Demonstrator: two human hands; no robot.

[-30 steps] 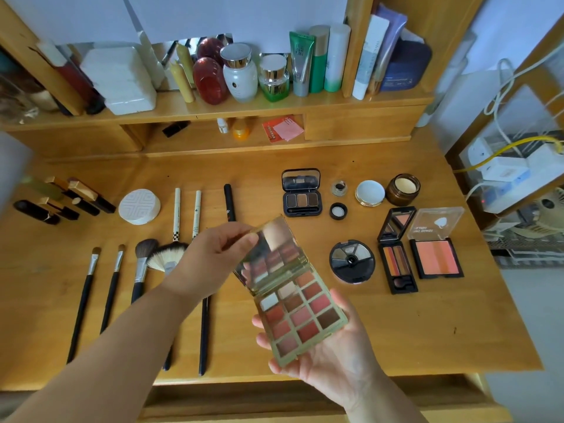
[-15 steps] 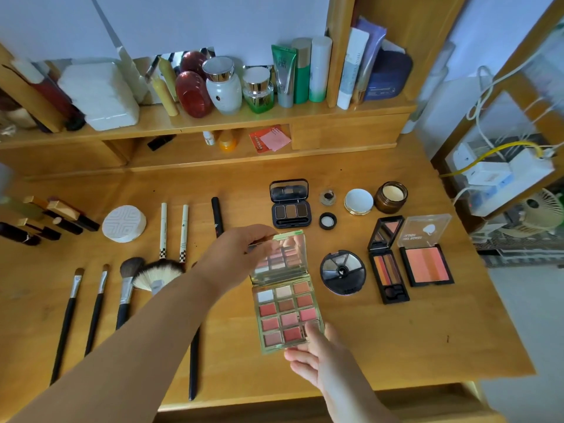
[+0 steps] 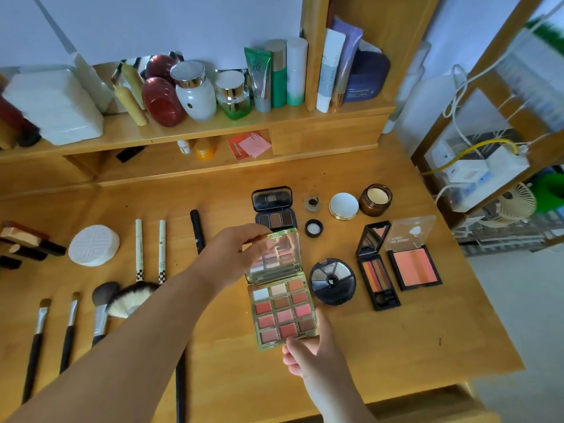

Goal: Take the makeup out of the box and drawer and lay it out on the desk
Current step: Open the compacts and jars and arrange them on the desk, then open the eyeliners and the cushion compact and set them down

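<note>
A gold-rimmed eyeshadow palette [image 3: 282, 312] with pink and brown pans lies open, low at the middle of the wooden desk [image 3: 396, 346]. Whether it touches the wood I cannot tell. My left hand [image 3: 235, 254] pinches the top edge of its mirrored lid. The near bottom edge is held by the fingers of my right hand [image 3: 314, 352]. Just right of the palette sits a round black compact [image 3: 332, 280]. A small brown eyeshadow case [image 3: 274, 209] lies open right behind it.
An orange eyeshadow compact [image 3: 377, 270], a blush [image 3: 413, 264] and an amber jar [image 3: 375, 199] lie to the right. Several brushes [image 3: 70, 328], two pencils [image 3: 149, 248], a white round compact [image 3: 94, 245] and lipsticks [image 3: 27, 245] fill the left. Bottles [image 3: 192, 93] line the shelf.
Both hands have carried the open palette down and away from me, from mid-air to the desk beside the round black compact. The lid now stands more upright.
</note>
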